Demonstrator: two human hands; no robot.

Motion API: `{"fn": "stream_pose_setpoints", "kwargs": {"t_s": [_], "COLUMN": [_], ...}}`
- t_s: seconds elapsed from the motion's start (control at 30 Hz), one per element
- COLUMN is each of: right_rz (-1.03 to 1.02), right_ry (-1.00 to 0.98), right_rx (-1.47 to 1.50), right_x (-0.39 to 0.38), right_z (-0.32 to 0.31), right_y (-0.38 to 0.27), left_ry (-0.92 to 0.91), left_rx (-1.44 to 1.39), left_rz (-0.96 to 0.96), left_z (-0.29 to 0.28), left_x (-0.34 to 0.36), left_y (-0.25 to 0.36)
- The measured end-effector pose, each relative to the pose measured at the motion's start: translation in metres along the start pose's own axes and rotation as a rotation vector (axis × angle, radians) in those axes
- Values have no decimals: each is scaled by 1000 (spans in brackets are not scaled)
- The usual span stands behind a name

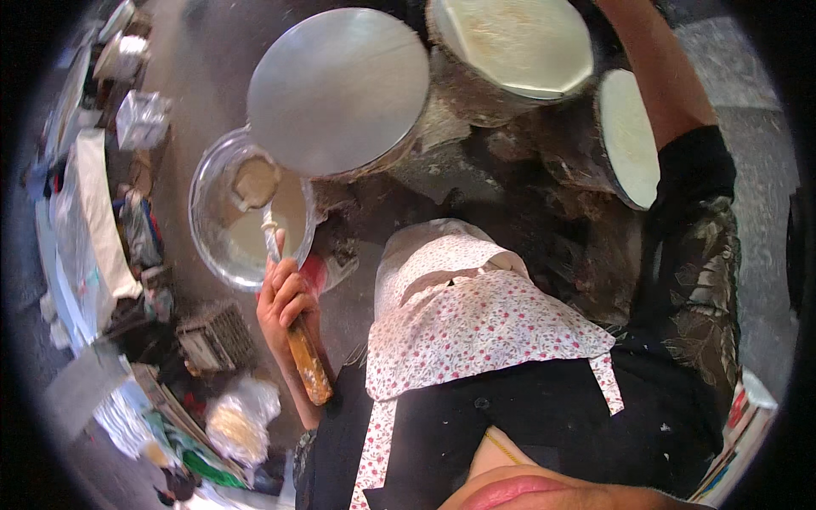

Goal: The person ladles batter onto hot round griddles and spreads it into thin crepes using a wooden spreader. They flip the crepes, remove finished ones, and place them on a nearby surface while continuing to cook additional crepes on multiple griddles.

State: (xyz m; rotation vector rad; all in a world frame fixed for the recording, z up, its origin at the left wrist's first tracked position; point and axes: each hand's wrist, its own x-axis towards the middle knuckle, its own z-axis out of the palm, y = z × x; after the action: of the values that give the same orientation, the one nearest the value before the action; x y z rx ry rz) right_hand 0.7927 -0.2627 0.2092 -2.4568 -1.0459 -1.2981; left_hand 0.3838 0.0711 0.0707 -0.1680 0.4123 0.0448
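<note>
My left hand (289, 297) is wrapped round the wooden handle of a ladle (257, 184). The ladle's round head hangs over a clear bowl (197, 229) of pale, creamy batter (259, 234), and its hollow looks coated or filled with the same stuff. Just beyond the bowl is a large round grey griddle plate (340, 93) with a bare top. My right arm (659, 64) stretches up past the top edge, so the right hand is out of the picture. Nearest to that arm are a round plate with a pale yellowish layer (514, 42) and a smaller pale round plate (631, 140).
Dark, rough bases (476, 93) carry the round plates. Along the left stand a crate (214, 336), a clear bag with yellowish contents (242, 425), a shiny square tin (143, 119) and a cluttered bench (102, 221). A red and white item (323, 274) lies beside the bowl.
</note>
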Motion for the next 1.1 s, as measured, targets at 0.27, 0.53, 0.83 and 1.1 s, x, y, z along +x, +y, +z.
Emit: {"fn": "stream_pose_setpoints", "kwargs": {"t_s": [0.27,0.53,0.83,1.1], "right_rz": [401,363,262,268], "right_ry": [-139,-520,-618,-705], "right_rx": [-97,-148,-159,-70], "right_x": [-175,-344,-330,-314], "right_z": [24,44,19,25], "right_y": [42,33,27,52], "left_ry": [-1,72,120,129], "left_rx": [63,212,307,249], "left_rz": [-121,-129,-113,-127], "left_z": [33,42,47,55], "left_x": [23,47,62,63], "left_y": [-34,-82,-112,-125]}}
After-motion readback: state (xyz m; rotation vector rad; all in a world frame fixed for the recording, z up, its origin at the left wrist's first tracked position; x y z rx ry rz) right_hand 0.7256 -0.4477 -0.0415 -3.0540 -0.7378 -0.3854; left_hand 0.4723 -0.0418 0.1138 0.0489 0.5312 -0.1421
